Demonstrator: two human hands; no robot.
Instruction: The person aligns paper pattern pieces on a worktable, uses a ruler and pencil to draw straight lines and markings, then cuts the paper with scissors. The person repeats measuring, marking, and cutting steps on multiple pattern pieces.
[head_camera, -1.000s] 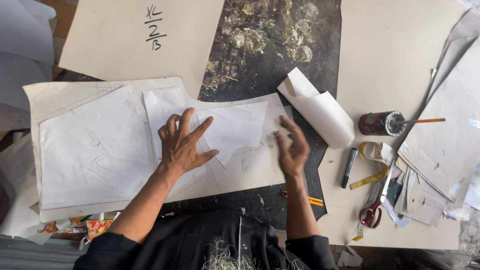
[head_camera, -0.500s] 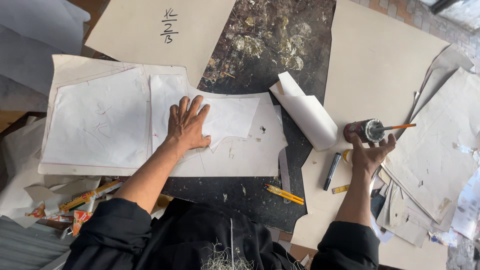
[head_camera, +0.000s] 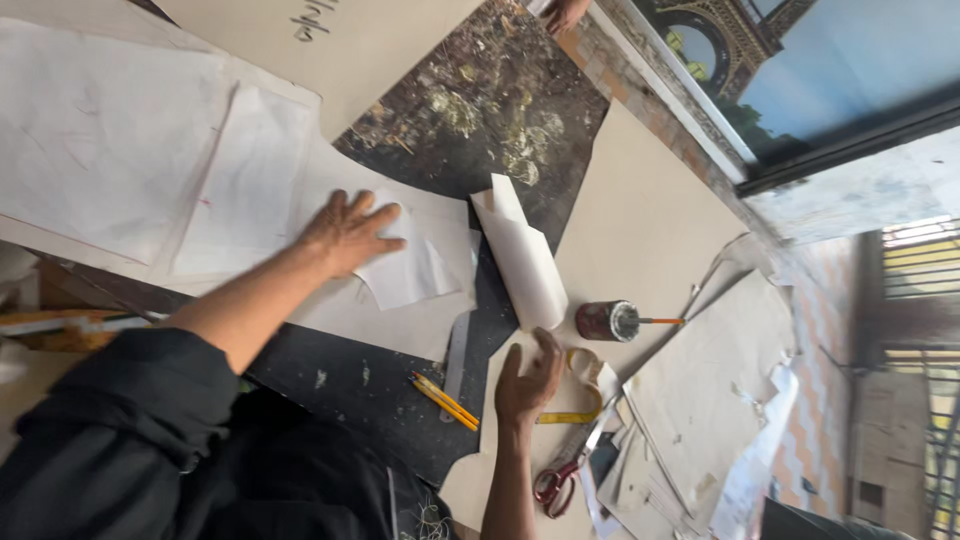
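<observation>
Paper (head_camera: 415, 262) pinned flat under the spread left hand (head_camera: 345, 232).
Right hand (head_camera: 528, 378) open, empty, near tape measure (head_camera: 580, 385); paper could slip.

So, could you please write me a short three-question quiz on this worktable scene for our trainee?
1. True or false: the left hand lies flat on the white paper pieces.
2. Which is nearest the right hand? A) red-handled scissors B) yellow tape measure C) yellow pencils
3. Fill in: the dark round tin stands just beside the rolled ____ paper.

Key: 1 true; 2 B; 3 white.
</observation>
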